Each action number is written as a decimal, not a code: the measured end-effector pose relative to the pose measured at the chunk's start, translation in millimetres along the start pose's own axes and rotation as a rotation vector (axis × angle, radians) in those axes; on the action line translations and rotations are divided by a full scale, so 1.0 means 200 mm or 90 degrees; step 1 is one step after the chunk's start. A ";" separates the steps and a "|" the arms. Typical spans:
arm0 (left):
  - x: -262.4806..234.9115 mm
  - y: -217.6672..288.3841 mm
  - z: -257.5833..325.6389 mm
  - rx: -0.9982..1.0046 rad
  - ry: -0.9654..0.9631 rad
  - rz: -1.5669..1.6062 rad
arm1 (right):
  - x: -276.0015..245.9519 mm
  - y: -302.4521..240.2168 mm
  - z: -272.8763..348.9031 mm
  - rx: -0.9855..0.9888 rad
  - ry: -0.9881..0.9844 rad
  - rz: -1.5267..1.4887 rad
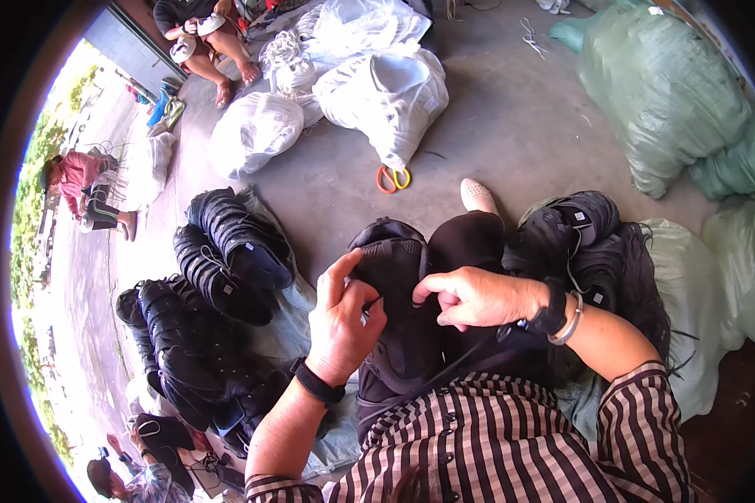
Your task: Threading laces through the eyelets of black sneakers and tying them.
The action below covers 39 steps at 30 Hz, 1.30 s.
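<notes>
A single black shoe with a mesh upper (401, 335) lies lengthwise on the lap of the seated person, at the centre of the frame. The bare left hand (344, 327), with a black band at its wrist, is over the shoe's left edge. Its thumb and forefinger are bent close together and a small, thin dark piece shows beside them; whether they grip it, I cannot tell. The bare right hand (482, 298), wearing a black watch-like band (551, 308) and a pale metal bangle (569, 319), reaches in from the right with its fingers curled and the forefinger toward the shoe. The gap by its thumb is narrow, and I cannot tell whether anything is held there.

Dark laced shoes (229, 260) are bunched at the left of the frame, partly on a pale greenish sheet (298, 314). More black shoes with pale laces (583, 239) are heaped right of the lap. Above centre, scissors with orange and yellow handles (393, 179) lie on the grey floor (512, 109), touching the lower tip of a white plastic bag (377, 105). Large pale green sacks (663, 92) fill the upper right. At the upper left, a seated person (201, 38) holds pale items.
</notes>
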<state>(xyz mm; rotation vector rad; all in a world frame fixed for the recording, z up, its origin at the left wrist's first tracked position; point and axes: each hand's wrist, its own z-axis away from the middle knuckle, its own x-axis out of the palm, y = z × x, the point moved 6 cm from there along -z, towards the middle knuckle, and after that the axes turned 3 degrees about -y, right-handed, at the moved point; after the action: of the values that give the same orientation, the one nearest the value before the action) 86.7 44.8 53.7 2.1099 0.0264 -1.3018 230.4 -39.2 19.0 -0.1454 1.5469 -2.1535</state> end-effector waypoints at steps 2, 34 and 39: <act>0.01 0.02 -0.06 -0.049 -0.041 -0.013 | 0.00 0.00 -0.02 0.026 -0.046 -0.040; 0.01 -0.02 0.18 -0.029 0.141 -0.094 | 0.05 -0.11 -0.04 -0.119 0.379 0.507; 0.00 -0.01 0.16 -0.019 0.147 -0.085 | 0.02 -0.08 -0.08 -0.095 0.380 0.516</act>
<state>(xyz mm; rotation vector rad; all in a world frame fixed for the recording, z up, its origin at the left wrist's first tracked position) 59.6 29.8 43.0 2.2543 0.2874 -1.1163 216.3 -22.8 28.0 0.9853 1.6553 -1.4735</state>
